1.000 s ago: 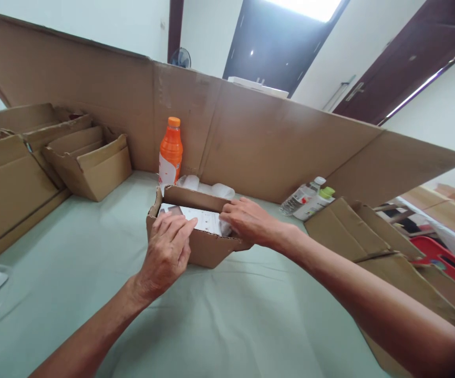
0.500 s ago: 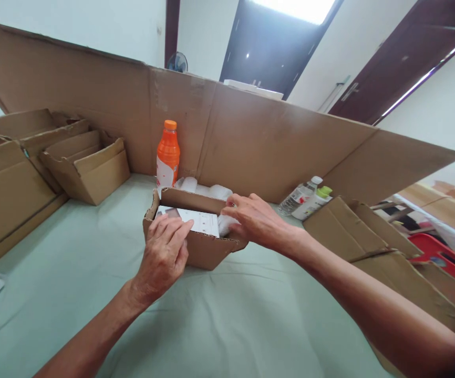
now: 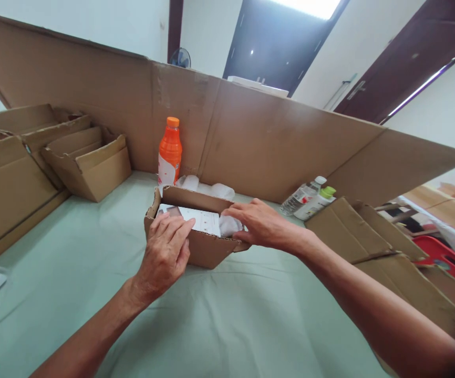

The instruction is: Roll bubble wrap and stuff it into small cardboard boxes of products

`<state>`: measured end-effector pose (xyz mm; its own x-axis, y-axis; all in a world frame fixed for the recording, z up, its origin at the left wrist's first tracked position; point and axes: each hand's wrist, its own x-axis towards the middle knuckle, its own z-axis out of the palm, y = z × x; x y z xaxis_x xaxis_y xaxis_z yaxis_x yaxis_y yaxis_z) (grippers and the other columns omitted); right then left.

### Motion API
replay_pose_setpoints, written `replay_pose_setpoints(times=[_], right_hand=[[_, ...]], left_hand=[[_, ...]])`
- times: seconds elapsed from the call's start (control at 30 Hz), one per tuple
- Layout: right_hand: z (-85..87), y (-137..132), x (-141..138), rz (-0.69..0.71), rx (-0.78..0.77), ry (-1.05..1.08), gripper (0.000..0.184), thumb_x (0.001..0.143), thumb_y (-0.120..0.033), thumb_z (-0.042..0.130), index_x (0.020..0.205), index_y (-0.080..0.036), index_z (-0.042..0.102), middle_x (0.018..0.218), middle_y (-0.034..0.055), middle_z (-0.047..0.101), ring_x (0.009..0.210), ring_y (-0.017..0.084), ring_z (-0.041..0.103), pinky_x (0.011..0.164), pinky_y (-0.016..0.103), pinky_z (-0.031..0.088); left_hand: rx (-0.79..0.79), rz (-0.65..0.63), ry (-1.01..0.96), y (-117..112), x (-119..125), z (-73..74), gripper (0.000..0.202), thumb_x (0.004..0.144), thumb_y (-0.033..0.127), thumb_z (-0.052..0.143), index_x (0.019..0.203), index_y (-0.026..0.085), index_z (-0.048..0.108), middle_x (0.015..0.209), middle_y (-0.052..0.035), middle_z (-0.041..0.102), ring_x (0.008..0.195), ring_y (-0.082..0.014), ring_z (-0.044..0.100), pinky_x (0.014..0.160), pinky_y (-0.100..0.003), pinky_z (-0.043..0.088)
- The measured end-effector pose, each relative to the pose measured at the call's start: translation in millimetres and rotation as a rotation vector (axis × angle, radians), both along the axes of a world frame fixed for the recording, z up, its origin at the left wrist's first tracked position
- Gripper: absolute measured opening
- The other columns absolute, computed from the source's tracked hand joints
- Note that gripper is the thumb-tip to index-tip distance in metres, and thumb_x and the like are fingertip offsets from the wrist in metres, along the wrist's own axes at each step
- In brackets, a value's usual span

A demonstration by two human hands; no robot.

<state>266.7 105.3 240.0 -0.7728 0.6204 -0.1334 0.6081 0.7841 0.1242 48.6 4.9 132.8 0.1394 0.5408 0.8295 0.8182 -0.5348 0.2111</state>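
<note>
A small open cardboard box [image 3: 204, 253] sits in front of me on the green cloth. Inside it stands a white printed carton [image 3: 202, 220], with a clear plastic air pillow [image 3: 229, 226] wedged at its right end. My left hand [image 3: 168, 244] is closed over the near left rim, its fingers resting on the carton's top and its thumb outside the wall. At the right end, my right hand [image 3: 261, 223] closes around the air pillow, fingers along its far side and thumb low near the rim. The tips of those fingers are partly hidden.
Behind the box stand an orange bottle [image 3: 170, 152] and more air pillows [image 3: 221, 191]. Cardboard boxes [image 3: 89, 163] line the left; others [image 3: 345, 228] stand right, beside a clear bottle [image 3: 300, 197] and a green-capped one [image 3: 316, 203]. A cardboard panel [image 3: 267, 144] closes the back.
My right hand has lowered onto the air pillow, its fingers straighter than before. My left hand and the box stay together. The whole view has shifted slightly.
</note>
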Motion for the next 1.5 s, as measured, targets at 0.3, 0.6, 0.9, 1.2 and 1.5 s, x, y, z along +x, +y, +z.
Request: replay_pose_setpoints(times=[0.3,0.6,0.9,1.2,1.5], right_hand=[[-13.2,2,-9,-0.009,-0.003,-0.042,0.014,0.082,-0.011,0.068,0.094,-0.020,0.069,0.093,0.0022,0.076,0.083,0.020,0.066,0.080,0.034,0.032],[-35.5,-31,58,-0.101,0.224,0.634,0.021,0.095,-0.031,0.057,0.111,-0.022,0.067,0.118,0.0100,0.072,0.108,0.027,0.066,0.094,0.043,0.045],[-137.4,-55,26,-0.480,-0.277,0.832,0.032,0.081,-0.033,0.062,0.110,-0.019,0.059,0.101,0.0083,0.071,0.070,0.019,0.063,0.068,0.034,0.053],[-146.1,-53,68,-0.670,-0.339,0.896,0.043,0.078,-0.055,0.061,0.098,-0.017,0.066,0.095,0.0131,0.075,0.081,0.031,0.072,0.072,0.042,0.058],[-151.1,-6,-82,-0.226,-0.636,1.048,0.049,0.078,-0.043,0.065,0.119,-0.017,0.059,0.117,0.0122,0.068,0.090,0.025,0.068,0.079,0.040,0.058]], left_hand=[[0.006,0.007,0.019,0,0,0.4,0.043,0.085,0.001,0.056,0.128,0.009,0.054,0.112,-0.0140,0.066,0.109,-0.0263,0.060,0.108,-0.054,0.044],[0.030,0.188,-0.277,-23,-19,-9.8,0.060,0.084,0.011,0.063,0.141,0.021,0.048,0.132,-0.0136,0.055,0.132,-0.0317,0.050,0.113,-0.055,0.040],[-0.551,0.068,-0.911,-7,-48,-62.0,0.069,0.079,0.031,0.065,0.143,0.019,0.042,0.140,-0.0146,0.056,0.126,-0.0299,0.056,0.106,-0.050,0.047],[-0.532,-0.023,-0.712,-44,9,-59.5,0.062,0.077,0.016,0.058,0.138,0.018,0.047,0.133,-0.0138,0.058,0.119,-0.0264,0.059,0.102,-0.043,0.051],[-0.457,0.321,-0.864,-135,-33,-90.0,0.069,0.091,0.020,0.054,0.154,0.026,0.027,0.155,-0.0133,0.039,0.137,-0.0292,0.048,0.114,-0.048,0.042]])
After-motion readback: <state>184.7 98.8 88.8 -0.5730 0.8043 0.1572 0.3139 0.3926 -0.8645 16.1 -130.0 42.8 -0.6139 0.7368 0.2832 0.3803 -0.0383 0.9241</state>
